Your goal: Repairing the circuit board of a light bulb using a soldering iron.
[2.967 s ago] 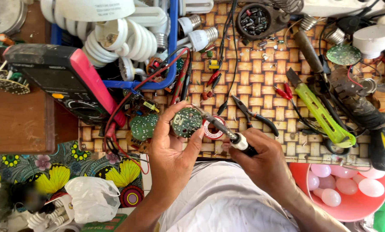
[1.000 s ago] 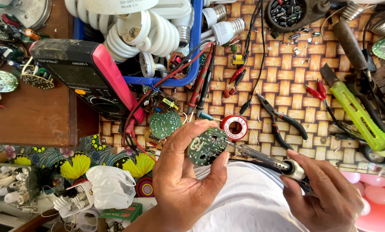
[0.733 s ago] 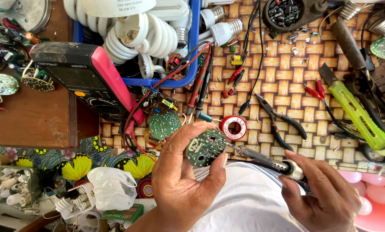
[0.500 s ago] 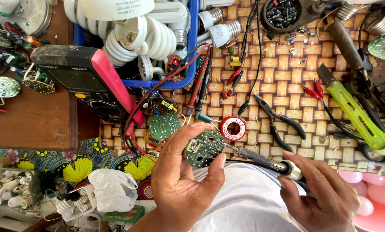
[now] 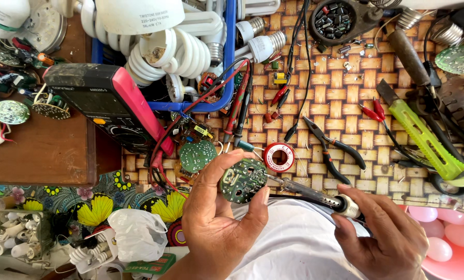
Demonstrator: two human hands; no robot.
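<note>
While the left hand grasps the round green circuit board by its rim, thumb on the right edge and fingers curled over the left and top, the board sits tilted face-up just above the person's white shirt and at the near edge of the woven mat.

Item: soldering iron. Held by the right hand, clenched round the pale collar and dark handle. Long axis: runs from lower right to upper left, the tip meeting the board's right rim, touching or all but touching; exact contact cannot be told.

Relation of note: board lies to the left of the right hand and directly in the left hand; the iron's shaft bridges the gap between the two hands. Left hand is the nearer to the board; the right hand reaches it only through the tool.

Adjacent items, just beyond the board:
- red solder spool, just up and right of the board, beside the iron's tip.
- second green circuit board, lying flat, up and left, apart from the held one.
- black pliers, right of the spool.
- black and pink multimeter, its red and black leads trailing toward the boards.
- blue tray of white spiral lamps, farther off.
- green-handled tool, well to the right.
- pink bowl of pale balls, beside the right wrist.
</note>
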